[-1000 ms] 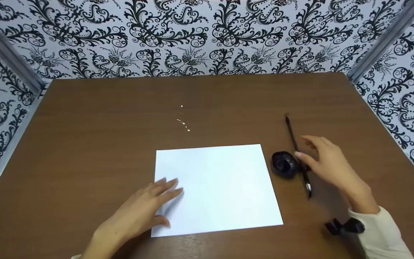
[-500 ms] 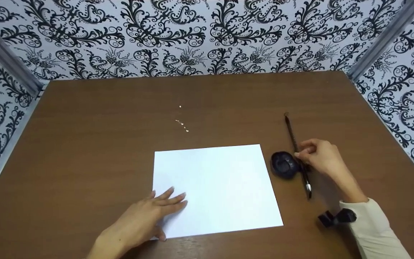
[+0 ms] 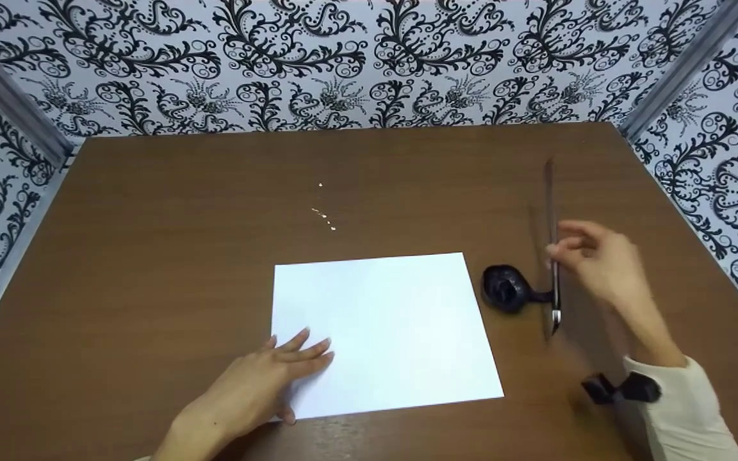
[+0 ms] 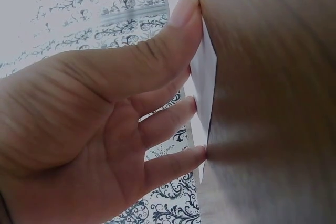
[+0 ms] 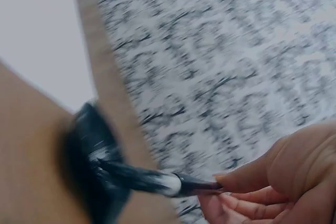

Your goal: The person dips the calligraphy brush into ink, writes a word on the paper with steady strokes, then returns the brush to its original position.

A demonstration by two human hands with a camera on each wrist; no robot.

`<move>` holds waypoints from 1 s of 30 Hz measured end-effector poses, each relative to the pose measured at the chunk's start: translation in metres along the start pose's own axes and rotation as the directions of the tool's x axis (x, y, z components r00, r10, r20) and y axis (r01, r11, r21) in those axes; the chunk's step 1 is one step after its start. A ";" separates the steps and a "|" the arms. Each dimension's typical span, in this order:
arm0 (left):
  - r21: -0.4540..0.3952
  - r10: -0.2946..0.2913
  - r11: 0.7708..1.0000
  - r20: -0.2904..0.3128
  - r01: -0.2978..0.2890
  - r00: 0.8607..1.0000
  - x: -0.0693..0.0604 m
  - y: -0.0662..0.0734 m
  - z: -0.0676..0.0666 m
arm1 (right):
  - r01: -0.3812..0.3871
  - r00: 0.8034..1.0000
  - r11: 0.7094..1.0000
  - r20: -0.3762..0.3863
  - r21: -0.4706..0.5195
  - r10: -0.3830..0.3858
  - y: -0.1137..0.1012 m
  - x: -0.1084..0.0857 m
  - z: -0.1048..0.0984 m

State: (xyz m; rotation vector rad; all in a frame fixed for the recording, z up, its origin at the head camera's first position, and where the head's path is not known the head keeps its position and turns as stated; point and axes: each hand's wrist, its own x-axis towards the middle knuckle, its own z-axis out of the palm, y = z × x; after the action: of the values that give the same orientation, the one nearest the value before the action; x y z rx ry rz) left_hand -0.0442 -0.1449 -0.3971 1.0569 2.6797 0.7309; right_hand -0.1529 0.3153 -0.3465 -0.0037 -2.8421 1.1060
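Observation:
A white sheet of paper [image 3: 388,333] lies on the brown table, seen also as a thin white strip [image 4: 205,87] in the left wrist view. The left hand [image 3: 250,384] rests on its lower left part with fingers spread. Right of the paper sits a small dark dish [image 3: 505,289] with a short handle. Between thumb and fingers the right hand [image 3: 606,266] pinches a thin dark brush [image 3: 552,211], lifted over the table beside the dish's handle. In the right wrist view the fingers hold the brush [image 5: 181,183] at its shaft, blurred, before the dark dish [image 5: 94,156].
Small white specks [image 3: 324,218] lie on the table [image 3: 151,256] behind the paper. Black-and-white patterned walls [image 3: 305,64] stand at the back and both sides, with grey posts at the corners. A black object [image 3: 622,388] is at the right sleeve.
The right hand has closed on the brush and lifted it off the table, moving it right and away from the person. The left hand has slid slightly toward the paper's near edge, fingers spread.

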 end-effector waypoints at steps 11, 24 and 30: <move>-0.011 0.005 1.000 0.004 -0.005 1.000 0.001 0.004 0.004 | 0.271 0.918 0.949 -0.338 0.162 -0.205 -0.022 -0.010 0.018; 0.256 0.036 0.965 0.059 -0.050 0.998 0.004 0.014 0.005 | 0.378 0.879 0.923 -0.342 0.078 -0.331 -0.021 -0.011 0.031; 0.238 0.017 0.971 0.076 -0.035 0.997 0.003 0.013 0.007 | 0.432 0.837 0.895 -0.419 0.113 -0.351 -0.043 -0.017 0.022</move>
State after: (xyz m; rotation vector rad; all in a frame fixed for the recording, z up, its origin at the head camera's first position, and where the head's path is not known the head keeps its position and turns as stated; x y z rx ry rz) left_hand -0.0361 -0.1323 -0.3971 1.1500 2.7450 0.3697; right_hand -0.1365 0.2682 -0.3345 0.3259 -2.2306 1.1418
